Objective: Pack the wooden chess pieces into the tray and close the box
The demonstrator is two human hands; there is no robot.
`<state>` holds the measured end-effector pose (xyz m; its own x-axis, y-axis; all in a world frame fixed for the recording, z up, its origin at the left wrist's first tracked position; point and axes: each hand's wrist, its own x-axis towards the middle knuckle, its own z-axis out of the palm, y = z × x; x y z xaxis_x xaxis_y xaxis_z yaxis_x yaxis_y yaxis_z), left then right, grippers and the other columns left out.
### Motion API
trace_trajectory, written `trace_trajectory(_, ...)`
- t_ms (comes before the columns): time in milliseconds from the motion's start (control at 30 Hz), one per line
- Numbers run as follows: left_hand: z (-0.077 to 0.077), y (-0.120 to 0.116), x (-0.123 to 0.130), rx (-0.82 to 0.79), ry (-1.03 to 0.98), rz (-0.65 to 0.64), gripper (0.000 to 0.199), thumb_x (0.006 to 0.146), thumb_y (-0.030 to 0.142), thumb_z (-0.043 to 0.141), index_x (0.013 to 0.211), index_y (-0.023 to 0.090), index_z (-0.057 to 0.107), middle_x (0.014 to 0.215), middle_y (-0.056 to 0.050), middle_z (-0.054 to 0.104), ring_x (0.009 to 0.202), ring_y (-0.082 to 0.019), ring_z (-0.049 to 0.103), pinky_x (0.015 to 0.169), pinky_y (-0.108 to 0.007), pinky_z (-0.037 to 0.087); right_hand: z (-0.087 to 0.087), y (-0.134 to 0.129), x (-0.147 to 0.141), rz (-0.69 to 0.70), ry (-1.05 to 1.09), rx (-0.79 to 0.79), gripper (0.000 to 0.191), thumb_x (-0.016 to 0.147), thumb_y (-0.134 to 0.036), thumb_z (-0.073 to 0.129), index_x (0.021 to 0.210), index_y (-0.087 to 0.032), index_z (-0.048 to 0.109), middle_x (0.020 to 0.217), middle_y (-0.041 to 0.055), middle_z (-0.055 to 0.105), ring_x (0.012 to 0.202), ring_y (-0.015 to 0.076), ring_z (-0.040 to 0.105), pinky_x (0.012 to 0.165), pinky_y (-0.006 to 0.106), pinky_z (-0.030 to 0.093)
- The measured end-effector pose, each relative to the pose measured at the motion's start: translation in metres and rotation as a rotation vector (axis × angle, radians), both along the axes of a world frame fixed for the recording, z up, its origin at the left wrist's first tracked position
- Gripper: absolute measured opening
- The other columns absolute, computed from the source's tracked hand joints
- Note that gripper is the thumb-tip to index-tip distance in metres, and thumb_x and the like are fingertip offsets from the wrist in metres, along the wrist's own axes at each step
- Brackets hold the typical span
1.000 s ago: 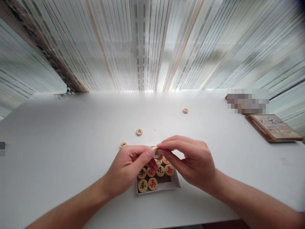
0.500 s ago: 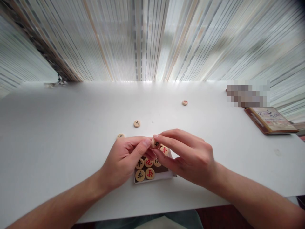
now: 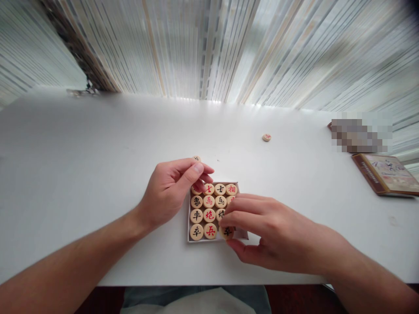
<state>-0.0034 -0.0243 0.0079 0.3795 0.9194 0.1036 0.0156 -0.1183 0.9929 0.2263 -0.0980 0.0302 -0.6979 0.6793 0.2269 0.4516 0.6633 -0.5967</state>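
My right hand (image 3: 271,231) grips a round wooden Chinese chess piece (image 3: 227,233) with a black character between thumb and fingertips, at the front row of a shallow box (image 3: 189,235). Whether the piece touches the box floor I cannot tell. Rows of such pieces with red or black characters lie face up in the box, among them a red-marked piece (image 3: 210,231) just left of the gripped one. Over the box's back left corner, my left hand (image 3: 178,181) is closed, thumb against the index finger; anything inside is hidden. Another black-marked piece (image 3: 196,158) peeks out behind it.
A red-marked piece (image 3: 266,138) lies alone farther back on the white table (image 3: 98,174). At the right is a brown-edged flat box (image 3: 388,174) with a pictured top, beside a blurred-out item (image 3: 358,136). Striped curtains (image 3: 183,52) hang along the back edge.
My hands have parted. The right hand has brought the black-marked piece down to the front row of the box, while the left has stayed near the back left. The camera view has shifted.
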Motion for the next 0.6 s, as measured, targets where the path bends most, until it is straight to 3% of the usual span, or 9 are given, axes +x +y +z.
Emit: trace_trajectory(600, 0.0035, -0.0023, 0.0013, 0.076, 0.082, 0.018, 0.027, 0.104, 0.028, 0.065, 0.091, 0.015, 0.085, 0.078, -0.003, 0.082, 0.069, -0.016, 0.075, 0.067, -0.024, 0.061, -0.0041, 0.0029, 0.0006, 0.015, -0.098, -0.075, 0.013, 0.096, -0.007, 0.064, 0.1, -0.014, 0.073, 0.09, 0.0041, 0.065, 0.072, 0.0155, 0.052, 0.068, 0.027, 0.046)
